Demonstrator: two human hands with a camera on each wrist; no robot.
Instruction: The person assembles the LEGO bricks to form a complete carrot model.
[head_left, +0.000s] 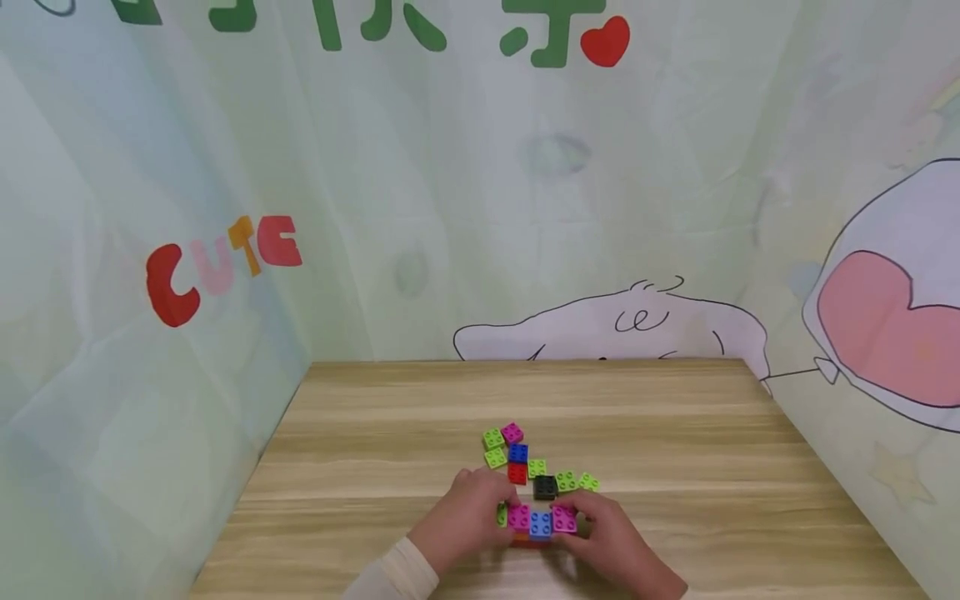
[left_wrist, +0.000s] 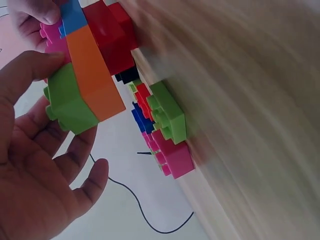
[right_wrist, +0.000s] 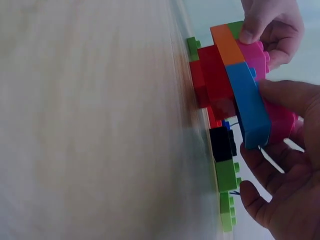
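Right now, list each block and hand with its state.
Multicoloured plastic block stack: assembled, gripped at both ends
Left hand: pinching the stack's left end
Right hand: pinching the stack's rightmost magenta plastic block
Black square plastic block: unstacked, studs up
Dark-blue square plastic block: unstacked, studs up
Red square plastic block: unstacked, studs up
Loose magenta square plastic block: studs up
Five lime-green square plastic blocks: unstacked, studs up

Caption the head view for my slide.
Left hand and right hand hold a brick build, more bricks behind it on the wood-grain tabletop.
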